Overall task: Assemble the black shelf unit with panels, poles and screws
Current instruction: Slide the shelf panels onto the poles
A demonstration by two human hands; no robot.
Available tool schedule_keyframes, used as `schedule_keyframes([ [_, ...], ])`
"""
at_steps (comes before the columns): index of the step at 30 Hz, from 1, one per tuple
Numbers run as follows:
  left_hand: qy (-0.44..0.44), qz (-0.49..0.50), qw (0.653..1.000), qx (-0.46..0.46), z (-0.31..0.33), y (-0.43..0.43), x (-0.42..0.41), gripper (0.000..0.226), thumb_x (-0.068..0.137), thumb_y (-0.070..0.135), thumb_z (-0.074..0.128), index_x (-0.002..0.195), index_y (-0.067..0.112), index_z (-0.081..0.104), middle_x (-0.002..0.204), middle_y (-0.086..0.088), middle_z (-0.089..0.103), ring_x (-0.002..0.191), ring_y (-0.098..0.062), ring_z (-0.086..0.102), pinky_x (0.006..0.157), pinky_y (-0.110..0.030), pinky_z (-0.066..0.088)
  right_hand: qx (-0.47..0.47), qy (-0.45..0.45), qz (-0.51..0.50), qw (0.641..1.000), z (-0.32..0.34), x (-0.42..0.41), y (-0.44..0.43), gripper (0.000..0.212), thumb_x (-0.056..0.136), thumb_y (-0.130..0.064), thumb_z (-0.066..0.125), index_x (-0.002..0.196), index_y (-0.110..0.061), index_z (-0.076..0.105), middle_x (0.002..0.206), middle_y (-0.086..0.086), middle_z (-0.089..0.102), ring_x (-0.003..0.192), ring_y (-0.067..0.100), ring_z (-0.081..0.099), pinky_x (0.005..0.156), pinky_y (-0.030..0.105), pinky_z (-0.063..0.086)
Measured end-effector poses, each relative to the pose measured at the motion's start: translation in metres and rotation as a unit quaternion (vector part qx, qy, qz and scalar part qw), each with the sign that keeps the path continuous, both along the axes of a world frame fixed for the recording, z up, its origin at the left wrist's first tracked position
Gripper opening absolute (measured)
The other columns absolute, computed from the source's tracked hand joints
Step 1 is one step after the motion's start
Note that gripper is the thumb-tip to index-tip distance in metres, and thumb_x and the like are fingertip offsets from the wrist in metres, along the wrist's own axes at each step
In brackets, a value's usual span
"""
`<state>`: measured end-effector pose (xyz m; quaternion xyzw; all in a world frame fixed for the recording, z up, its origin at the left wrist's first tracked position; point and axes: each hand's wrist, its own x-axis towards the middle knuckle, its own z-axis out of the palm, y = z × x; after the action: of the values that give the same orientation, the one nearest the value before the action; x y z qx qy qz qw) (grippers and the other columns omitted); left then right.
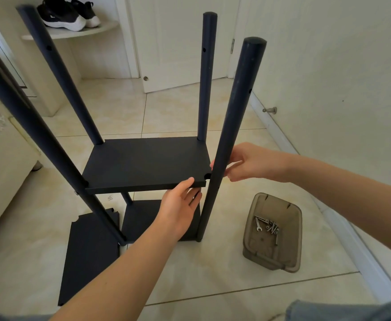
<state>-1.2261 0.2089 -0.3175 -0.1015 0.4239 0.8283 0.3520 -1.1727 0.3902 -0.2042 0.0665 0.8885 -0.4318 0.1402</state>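
View from my head, looking down at a half-built black shelf unit on a tiled floor [178, 112]. Four dark poles rise from a bottom panel [141, 221]: far left pole [57, 72], far right pole [205, 77], near left pole [39, 140] and near right pole [233, 126].

A middle panel [143, 163] sits partway up, meeting three poles at its corners. Its near right corner notch [207, 176] is just beside the near right pole, and I judge it is not yet fastened.

My left hand [180, 205] pinches the panel's near edge, thumb on top and fingers beneath. My right hand [252, 163] curls round the near right pole at panel height. I cannot tell whether it also holds a screw.

By my judgement the job is about halfway: base and poles are up, and this shelf needs its last corner secured. A spare panel [90, 258] lies flat on the floor to the left, waiting.

To the right, near the pole's foot, is a smoky plastic container [289, 251] holding screws [272, 227] and a small wrench [258, 224], out of reach while both hands are busy. Behind stand a white door [178, 42] and sneakers [67, 15] on a wall shelf.
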Motion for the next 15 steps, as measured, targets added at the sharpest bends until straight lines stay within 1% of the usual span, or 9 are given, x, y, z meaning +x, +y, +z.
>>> schedule_keyframes([
  [2, 0.017, -0.011, 1.0, -0.003, -0.001, 0.0, 0.001, 0.033, 0.095, 0.011, 0.064, 0.127, 0.008, 0.061, 0.121, -0.011, 0.071, 0.117, -0.026, 0.066, 0.108, -0.041, 0.045, 0.036, 0.036, 0.002, 0.999, 0.002, 0.007, -0.003, 0.03, 0.089, -0.015, 0.069, 0.11, -0.032, 0.059, 0.105, -0.021, 0.061, 0.093, -0.005, 0.063, 0.06, 0.008, 0.05],
  [4, 0.044, -0.02, 0.999, -0.016, -0.003, 0.0, 0.002, 0.036, 0.095, 0.009, 0.064, 0.13, 0.01, 0.059, 0.123, -0.01, 0.071, 0.118, -0.025, 0.065, 0.109, -0.041, 0.044, 0.039, 0.08, -0.023, 0.996, 0.0, 0.011, -0.005, 0.027, 0.09, -0.02, 0.069, 0.109, -0.035, 0.058, 0.101, -0.025, 0.059, 0.085, -0.014, 0.061, 0.057, 0.005, 0.048],
  [6, 0.077, -0.024, 0.996, -0.033, -0.005, 0.0, 0.003, 0.037, 0.093, 0.006, 0.065, 0.129, 0.015, 0.059, 0.119, -0.004, 0.073, 0.115, -0.02, 0.067, 0.107, -0.039, 0.046, 0.041, 0.111, -0.04, 0.992, -0.004, 0.011, -0.006, 0.026, 0.091, -0.021, 0.068, 0.109, -0.034, 0.057, 0.1, -0.023, 0.059, 0.084, -0.009, 0.062, 0.058, 0.006, 0.05],
  [7, 0.095, -0.023, 0.994, -0.047, -0.007, 0.0, 0.004, 0.038, 0.092, 0.004, 0.067, 0.127, 0.017, 0.059, 0.114, 0.0, 0.075, 0.11, -0.017, 0.069, 0.104, -0.036, 0.048, 0.046, 0.121, -0.042, 0.991, -0.006, 0.011, -0.007, 0.026, 0.091, -0.021, 0.068, 0.109, -0.035, 0.057, 0.1, -0.022, 0.059, 0.084, -0.008, 0.062, 0.059, 0.006, 0.05],
  [10, 0.131, -0.016, 0.988, -0.083, -0.014, 0.001, 0.004, 0.045, 0.087, 0.0, 0.072, 0.121, 0.023, 0.057, 0.098, 0.01, 0.077, 0.094, -0.004, 0.073, 0.086, -0.023, 0.055, 0.059, 0.14, -0.039, 0.988, -0.011, 0.008, -0.01, 0.027, 0.092, -0.021, 0.067, 0.109, -0.038, 0.054, 0.097, -0.028, 0.055, 0.085, -0.009, 0.061, 0.061, 0.005, 0.049],
  [12, 0.132, -0.012, 0.987, -0.091, -0.018, 0.003, 0.003, 0.045, 0.085, -0.002, 0.073, 0.114, 0.028, 0.056, 0.092, 0.017, 0.076, 0.088, 0.0, 0.073, 0.08, -0.019, 0.057, 0.065, 0.148, -0.041, 0.986, -0.013, 0.005, -0.011, 0.03, 0.092, -0.021, 0.066, 0.113, -0.038, 0.053, 0.098, -0.028, 0.055, 0.091, -0.005, 0.06, 0.064, 0.008, 0.05],
  [13, 0.132, -0.012, 0.987, -0.093, -0.02, 0.004, 0.003, 0.044, 0.085, -0.002, 0.073, 0.112, 0.028, 0.057, 0.092, 0.017, 0.077, 0.088, -0.001, 0.073, 0.08, -0.02, 0.057, 0.066, 0.153, -0.042, 0.985, -0.014, 0.003, -0.011, 0.032, 0.092, -0.021, 0.066, 0.114, -0.038, 0.053, 0.098, -0.028, 0.055, 0.093, -0.004, 0.06, 0.066, 0.01, 0.05],
  [15, 0.13, -0.01, 0.987, -0.093, -0.022, 0.004, 0.002, 0.038, 0.085, -0.004, 0.072, 0.111, 0.022, 0.061, 0.094, 0.01, 0.078, 0.09, -0.006, 0.074, 0.08, -0.023, 0.058, 0.066, 0.162, -0.043, 0.984, -0.015, 0.001, -0.012, 0.033, 0.092, -0.021, 0.066, 0.116, -0.038, 0.052, 0.1, -0.029, 0.055, 0.096, -0.003, 0.06, 0.07, 0.011, 0.051],
])
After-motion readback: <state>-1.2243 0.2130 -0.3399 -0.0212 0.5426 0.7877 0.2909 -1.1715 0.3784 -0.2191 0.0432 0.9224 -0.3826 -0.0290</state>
